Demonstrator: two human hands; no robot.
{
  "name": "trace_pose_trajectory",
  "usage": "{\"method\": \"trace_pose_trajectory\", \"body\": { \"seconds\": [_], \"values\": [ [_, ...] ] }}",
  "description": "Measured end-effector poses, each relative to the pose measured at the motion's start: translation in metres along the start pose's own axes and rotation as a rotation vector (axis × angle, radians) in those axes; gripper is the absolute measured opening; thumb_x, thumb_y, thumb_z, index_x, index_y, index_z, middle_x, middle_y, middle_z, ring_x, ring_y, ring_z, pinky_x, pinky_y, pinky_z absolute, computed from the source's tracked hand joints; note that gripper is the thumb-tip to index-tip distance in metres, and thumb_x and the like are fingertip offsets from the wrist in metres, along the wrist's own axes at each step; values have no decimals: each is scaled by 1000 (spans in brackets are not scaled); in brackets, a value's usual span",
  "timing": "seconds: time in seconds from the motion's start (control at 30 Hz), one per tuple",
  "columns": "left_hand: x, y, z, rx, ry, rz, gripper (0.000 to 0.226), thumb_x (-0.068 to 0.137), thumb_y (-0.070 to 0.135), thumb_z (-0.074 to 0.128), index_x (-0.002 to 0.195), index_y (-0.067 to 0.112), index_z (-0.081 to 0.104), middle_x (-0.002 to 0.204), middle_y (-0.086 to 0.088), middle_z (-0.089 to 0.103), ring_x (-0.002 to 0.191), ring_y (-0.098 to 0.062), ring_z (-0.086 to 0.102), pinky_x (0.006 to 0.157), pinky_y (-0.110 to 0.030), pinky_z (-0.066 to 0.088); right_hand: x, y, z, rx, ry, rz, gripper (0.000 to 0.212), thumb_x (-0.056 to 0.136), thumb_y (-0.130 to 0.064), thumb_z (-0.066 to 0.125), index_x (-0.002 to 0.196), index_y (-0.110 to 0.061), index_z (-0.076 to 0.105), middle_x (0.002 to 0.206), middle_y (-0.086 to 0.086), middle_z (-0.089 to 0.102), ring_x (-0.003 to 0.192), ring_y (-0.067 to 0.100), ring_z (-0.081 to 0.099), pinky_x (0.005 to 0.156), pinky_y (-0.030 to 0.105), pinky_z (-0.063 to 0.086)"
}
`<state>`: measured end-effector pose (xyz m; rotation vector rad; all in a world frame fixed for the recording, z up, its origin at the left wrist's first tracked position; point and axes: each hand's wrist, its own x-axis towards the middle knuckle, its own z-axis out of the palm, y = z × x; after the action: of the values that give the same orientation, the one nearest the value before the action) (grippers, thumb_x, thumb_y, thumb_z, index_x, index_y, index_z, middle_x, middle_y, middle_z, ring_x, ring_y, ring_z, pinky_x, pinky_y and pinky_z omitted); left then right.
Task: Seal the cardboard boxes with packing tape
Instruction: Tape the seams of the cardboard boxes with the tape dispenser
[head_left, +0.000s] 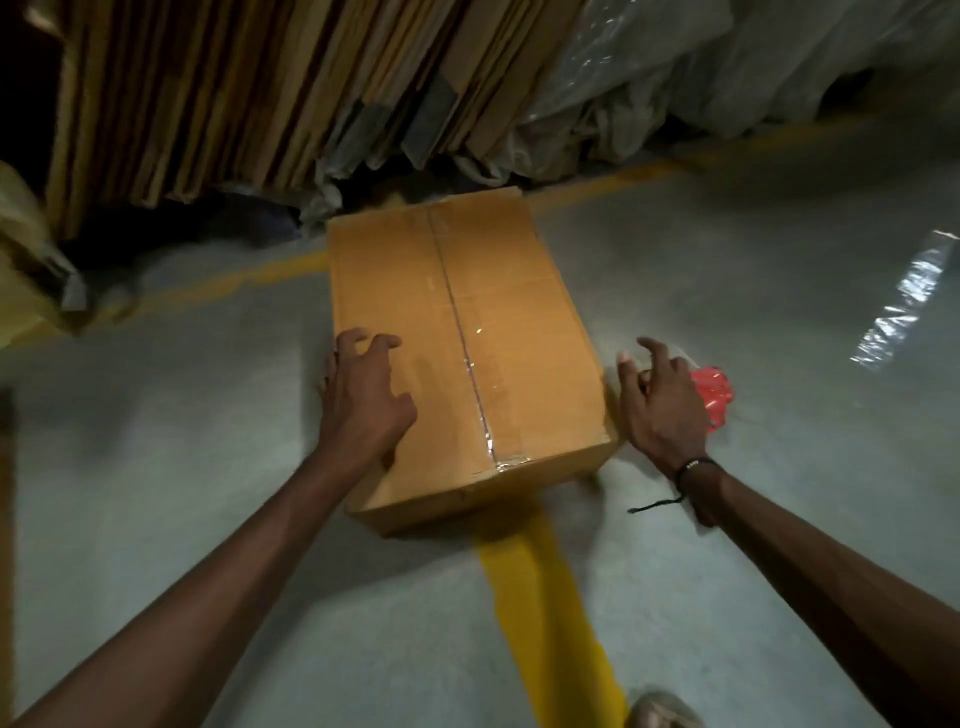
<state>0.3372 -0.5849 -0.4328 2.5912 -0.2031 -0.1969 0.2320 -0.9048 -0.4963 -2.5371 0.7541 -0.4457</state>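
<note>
A closed brown cardboard box (519, 332) lies on the grey floor, with a strip of clear packing tape (470, 358) running along its centre seam. My left hand (363, 400) hovers over the box's near left edge, fingers spread and curled, holding nothing. Just right of the box, my right hand (662, 405) has its fingers apart and is also empty. A red tape dispenser (714, 395) lies on the floor just beyond my right hand, partly hidden by it.
Flattened cardboard sheets (260, 93) lean upright behind the box. Clear plastic wrap (701, 67) is piled at the back right, and a loose plastic strip (904, 301) lies at right. Yellow floor lines (550, 613) run under the box. A shoe (665, 709) shows at the bottom.
</note>
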Motion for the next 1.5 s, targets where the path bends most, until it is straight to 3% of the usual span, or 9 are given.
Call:
{"method": "trace_pose_trajectory", "body": {
  "seconds": [0.2, 0.37, 0.63, 0.87, 1.07, 1.17, 1.3, 1.4, 1.5],
  "values": [
    [-24, 84, 57, -345, -73, 220, 38, 83, 8, 73, 117, 24, 64, 120, 2, 55, 93, -12, 61, 84, -31, 55, -12, 98, -17, -96, -13, 491, 73, 96, -65, 49, 134, -3, 48, 129, 29, 49, 118, 51, 52, 97, 53, 46],
    [-18, 131, 105, -343, -141, 308, 27, 86, 25, 76, 108, 33, 62, 105, 14, 54, 86, 2, 55, 88, -42, 54, -15, 131, -5, -39, -416, 602, 98, 91, -85, 24, 123, -3, 65, 127, 29, 62, 121, 43, 59, 97, 41, 44],
    [-7, 142, 130, -269, -185, 269, 17, 88, 37, 74, 98, 38, 60, 101, 17, 55, 89, -5, 54, 98, -48, 47, -7, 110, 8, 89, -325, 684, 101, 89, -89, 17, 121, -8, 68, 128, 22, 66, 117, 40, 61, 93, 40, 45],
    [4, 140, 110, -365, -359, 234, 11, 102, 26, 61, 109, 21, 68, 108, 0, 65, 101, -18, 62, 84, -30, 48, 29, 91, -49, -100, -124, 477, 95, 89, -85, 12, 77, -11, 70, 84, 13, 70, 84, 35, 65, 69, 35, 42],
    [2, 112, 55, -686, -409, -60, 24, 110, 22, 47, 107, 18, 70, 86, -7, 64, 67, -22, 56, 52, -28, 43, 64, 13, -81, 142, -261, 210, 100, 97, -77, 2, 66, -12, 71, 63, 3, 72, 61, 23, 68, 66, 35, 55],
    [-1, 82, 22, -773, -368, -179, 29, 111, 25, 44, 108, 15, 71, 100, -10, 70, 82, -23, 64, 64, -33, 50, 57, -42, -75, 272, -444, 126, 97, 100, -73, 2, 67, -11, 69, 62, 5, 71, 52, 18, 61, 57, 29, 48],
    [-12, 33, -1, -1000, -338, -459, 31, 107, 33, 52, 113, 9, 72, 110, -14, 75, 113, -33, 65, 105, -48, 49, 28, -95, -47, 312, -671, 20, 102, 100, -73, 2, 86, -1, 72, 74, 13, 74, 59, 18, 61, 65, 32, 51],
    [-29, 5, -7, -1230, -342, -585, 29, 98, 9, 61, 127, 7, 68, 110, -18, 75, 103, -33, 70, 81, -41, 62, 4, -121, -30, 356, -857, -21, 102, 97, -77, 2, 92, -4, 72, 68, 6, 68, 60, 20, 57, 64, 31, 48],
    [-39, -13, -9, -1430, -406, -624, 38, 102, 6, 51, 140, 9, 59, 134, -26, 65, 120, -40, 64, 94, -53, 57, -12, -140, -24, 448, -954, -45, 78, 100, -74, 5, 101, -29, 69, 72, 3, 66, 60, 15, 53, 54, 22, 44]
  ]
}}
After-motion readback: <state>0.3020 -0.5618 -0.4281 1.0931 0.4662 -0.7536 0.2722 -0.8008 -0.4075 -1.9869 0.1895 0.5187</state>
